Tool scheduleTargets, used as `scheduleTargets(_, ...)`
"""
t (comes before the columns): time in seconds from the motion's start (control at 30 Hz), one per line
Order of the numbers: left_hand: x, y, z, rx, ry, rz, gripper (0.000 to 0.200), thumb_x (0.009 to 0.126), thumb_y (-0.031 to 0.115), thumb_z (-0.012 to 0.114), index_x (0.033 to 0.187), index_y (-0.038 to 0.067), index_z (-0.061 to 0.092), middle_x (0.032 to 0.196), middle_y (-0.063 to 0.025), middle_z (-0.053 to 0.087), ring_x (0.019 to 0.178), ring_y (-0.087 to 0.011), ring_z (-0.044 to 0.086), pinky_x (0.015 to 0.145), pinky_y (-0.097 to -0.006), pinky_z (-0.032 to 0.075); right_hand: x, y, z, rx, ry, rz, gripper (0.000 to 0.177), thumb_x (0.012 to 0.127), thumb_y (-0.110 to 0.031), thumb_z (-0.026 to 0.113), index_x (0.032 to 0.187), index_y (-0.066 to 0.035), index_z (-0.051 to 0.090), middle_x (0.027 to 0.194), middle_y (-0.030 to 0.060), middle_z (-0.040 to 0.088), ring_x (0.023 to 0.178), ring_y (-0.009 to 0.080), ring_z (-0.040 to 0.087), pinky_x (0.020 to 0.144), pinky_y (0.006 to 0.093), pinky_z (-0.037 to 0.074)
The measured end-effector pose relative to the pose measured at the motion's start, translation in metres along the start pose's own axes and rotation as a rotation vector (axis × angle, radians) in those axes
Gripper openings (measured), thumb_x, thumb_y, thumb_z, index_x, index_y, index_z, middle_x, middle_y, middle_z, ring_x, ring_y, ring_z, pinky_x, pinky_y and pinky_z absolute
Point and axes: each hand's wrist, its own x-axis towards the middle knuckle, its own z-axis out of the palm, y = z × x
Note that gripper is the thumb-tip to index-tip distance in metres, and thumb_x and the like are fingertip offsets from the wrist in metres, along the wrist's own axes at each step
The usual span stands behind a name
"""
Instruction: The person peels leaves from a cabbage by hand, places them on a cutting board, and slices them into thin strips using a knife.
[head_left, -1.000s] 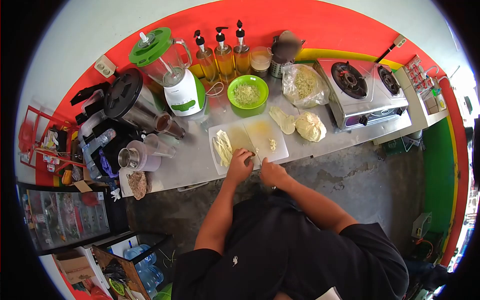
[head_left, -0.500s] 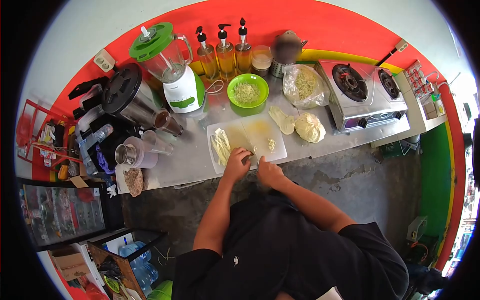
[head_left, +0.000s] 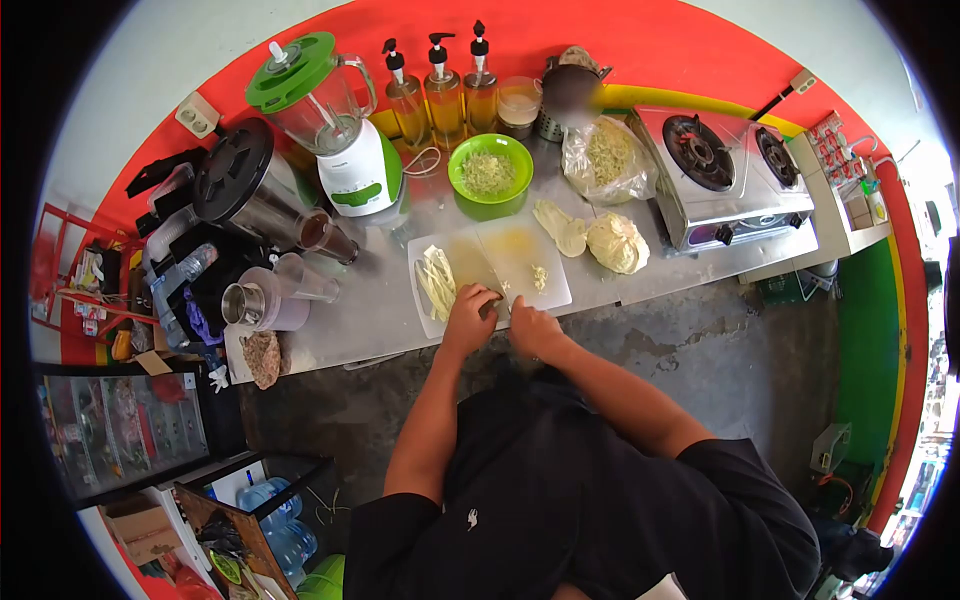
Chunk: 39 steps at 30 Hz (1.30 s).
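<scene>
On the white cutting board (head_left: 470, 243) at the table's near edge, my left hand (head_left: 470, 318) has its fingers curled down. Whatever lies under those fingertips is hidden. My right hand (head_left: 535, 330), just to the right, is closed round the handle of a knife (head_left: 505, 287), whose thin blade points away over the board. Pale cabbage strips (head_left: 437, 283) lie in a bundle left of my left hand. A small heap of chopped cabbage (head_left: 540, 278) sits right of the blade. Beyond the board are loose cabbage leaves (head_left: 562, 230) and a cabbage head (head_left: 617, 244).
Behind the board stands a green bowl (head_left: 490, 205) of shredded cabbage, with a plastic bag (head_left: 607, 165) of more shreds beside it. A blender (head_left: 355, 170) and pump bottles (head_left: 445, 105) line the back. The gas stove (head_left: 725, 180) is at right, a steel container (head_left: 255, 190) at left.
The view has shifted slightly, so the table's things sit a little higher and further left. My right hand has drawn slightly back towards me with the knife; my left hand stays curled on the board.
</scene>
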Motion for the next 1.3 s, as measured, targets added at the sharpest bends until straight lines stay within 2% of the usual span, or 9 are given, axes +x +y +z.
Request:
scheduleTargets(0.07, -0.001, 0.002, 0.0, -0.013, -0.008, -0.013, 0.023, 0.076, -0.001, 0.063, 0.098, 0.002, 0.069, 0.097, -0.0117, 0.063, 0.101, -0.0338, 0.058, 0.089, -0.0426, 0.049, 0.006, 0.007, 0.002, -0.012, -0.005, -0.042, 0.041, 0.091, -0.023, 0.065, 0.114, 0.005, 0.046, 0.1, 0.0302, 0.07, 0.098, 0.0475, 0.07, 0.085, 0.0535, 0.056)
scheduleTargets(0.17, 0.001, -0.003, 0.001, -0.014, 0.012, -0.007, 0.023, 0.076, 0.0, 0.063, 0.098, 0.002, 0.069, 0.098, -0.0118, 0.063, 0.1, -0.034, 0.058, 0.089, -0.0428, 0.05, -0.015, 0.001, -0.004, -0.054, -0.037, -0.023, 0.032, 0.092, -0.017, 0.059, 0.114, 0.005, 0.047, 0.1, 0.0297, 0.071, 0.096, 0.044, 0.072, 0.084, 0.0499, 0.058)
scheduleTargets(0.4, -0.001, -0.001, 0.003, -0.013, 0.01, -0.034, 0.022, 0.075, -0.001, 0.063, 0.097, 0.001, 0.068, 0.097, -0.0118, 0.063, 0.099, -0.034, 0.058, 0.087, -0.042, 0.05, -0.003, 0.002, -0.001, -0.042, -0.022, -0.037, 0.037, 0.091, -0.017, 0.06, 0.117, 0.007, 0.047, 0.1, 0.0286, 0.071, 0.094, 0.0438, 0.072, 0.082, 0.0496, 0.059)
scheduleTargets(0.5, 0.0, -0.002, 0.003, -0.017, 0.02, -0.032, 0.023, 0.074, 0.001, 0.066, 0.097, 0.0, 0.069, 0.096, -0.0137, 0.064, 0.097, -0.0346, 0.06, 0.087, -0.0419, 0.05, 0.001, 0.008, 0.006, -0.012, 0.0, -0.039, 0.042, 0.091, -0.021, 0.063, 0.116, 0.007, 0.045, 0.097, 0.0315, 0.07, 0.096, 0.0472, 0.071, 0.084, 0.0527, 0.057)
scheduleTargets(0.7, 0.001, -0.003, 0.004, 0.02, 0.021, -0.022, 0.022, 0.075, 0.001, 0.065, 0.096, 0.0, 0.069, 0.095, -0.0135, 0.064, 0.097, -0.034, 0.06, 0.086, -0.0416, 0.05, -0.016, 0.002, 0.011, -0.028, 0.008, -0.016, 0.04, 0.092, -0.022, 0.064, 0.114, 0.005, 0.046, 0.1, 0.0304, 0.07, 0.098, 0.0466, 0.07, 0.086, 0.0528, 0.056)
scheduleTargets(0.77, 0.0, 0.0, 0.004, 0.0, 0.029, -0.022, 0.021, 0.075, 0.0, 0.064, 0.096, 0.001, 0.069, 0.095, -0.0127, 0.063, 0.097, -0.0341, 0.059, 0.086, -0.0424, 0.05, -0.007, -0.003, 0.002, -0.049, -0.009, -0.045, 0.034, 0.091, -0.015, 0.06, 0.115, 0.006, 0.047, 0.101, 0.0288, 0.071, 0.096, 0.0427, 0.073, 0.083, 0.0495, 0.058)
scheduleTargets(1.0, 0.001, -0.003, 0.005, 0.009, 0.049, 0.01, 0.02, 0.074, -0.001, 0.064, 0.093, 0.002, 0.07, 0.093, -0.0115, 0.063, 0.095, -0.0345, 0.058, 0.085, -0.0426, 0.05, -0.02, 0.005, 0.008, -0.122, 0.015, -0.086, 0.032, 0.091, -0.013, 0.06, 0.114, 0.006, 0.047, 0.1, 0.0282, 0.072, 0.096, 0.0415, 0.073, 0.083, 0.0493, 0.059)
scheduleTargets(1.17, 0.002, -0.005, 0.006, 0.027, 0.026, 0.011, 0.02, 0.074, 0.001, 0.064, 0.093, 0.002, 0.07, 0.093, -0.0115, 0.063, 0.095, -0.0342, 0.059, 0.085, -0.042, 0.05, -0.021, -0.003, 0.008, -0.085, 0.019, -0.017, 0.03, 0.092, -0.012, 0.06, 0.113, 0.005, 0.048, 0.102, 0.0283, 0.071, 0.097, 0.0419, 0.073, 0.084, 0.0482, 0.059)
scheduleTargets(1.3, 0.002, -0.002, 0.005, 0.029, 0.008, 0.022, 0.02, 0.075, 0.003, 0.064, 0.094, 0.001, 0.069, 0.094, -0.0122, 0.065, 0.095, -0.0342, 0.059, 0.087, -0.0417, 0.049, 0.0, 0.003, 0.005, -0.005, 0.043, -0.067, 0.038, 0.092, -0.017, 0.061, 0.117, 0.006, 0.045, 0.099, 0.0306, 0.07, 0.095, 0.0458, 0.071, 0.085, 0.0535, 0.057)
